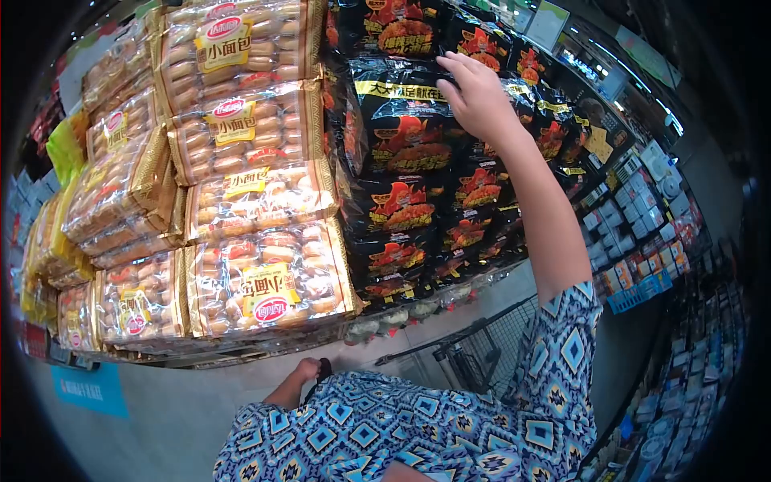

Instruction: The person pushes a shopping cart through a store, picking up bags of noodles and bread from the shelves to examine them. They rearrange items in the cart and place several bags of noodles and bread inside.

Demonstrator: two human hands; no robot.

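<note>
My right hand point(479, 98) reaches up over stacked black multipacks. Its fingers are stretched out and the thumb is apart. The fingertips lie at the edge of a glossy black multipack point(401, 128) with a yellow band, a red figure and a picture of food; from here I cannot tell how firmly they touch. Low down, my left hand point(303, 372) is closed beside a dark, curved object point(324, 369), partly hidden by my patterned shirt. What that hand holds does not show clearly.
Clear bags of small bread rolls point(269, 277) are piled on the left. A wire shopping cart point(482, 353) stands close to my body, below the display. Shelves of boxed goods point(642, 209) line the right side. A blue floor sign point(90, 391) lies at lower left.
</note>
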